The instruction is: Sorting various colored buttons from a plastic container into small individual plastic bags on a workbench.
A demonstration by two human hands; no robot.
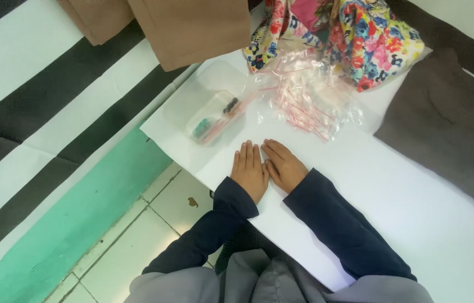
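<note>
My left hand (250,170) and my right hand (283,164) lie flat, palms down and side by side, on a white sheet (416,213); they touch each other and hold nothing. Both arms wear dark blue sleeves. Just beyond the fingertips lies a clear plastic box (214,119) with small green, dark and pink items inside. To its right sits a heap of small clear zip bags with red strips (311,100).
Floral cloth (360,39) lies at the far edge, brown cloth (192,28) at top left, dark brown cloth (450,123) on the right. Left of the sheet are black-and-white stripes, a green band (80,219) and white floor tiles (153,224).
</note>
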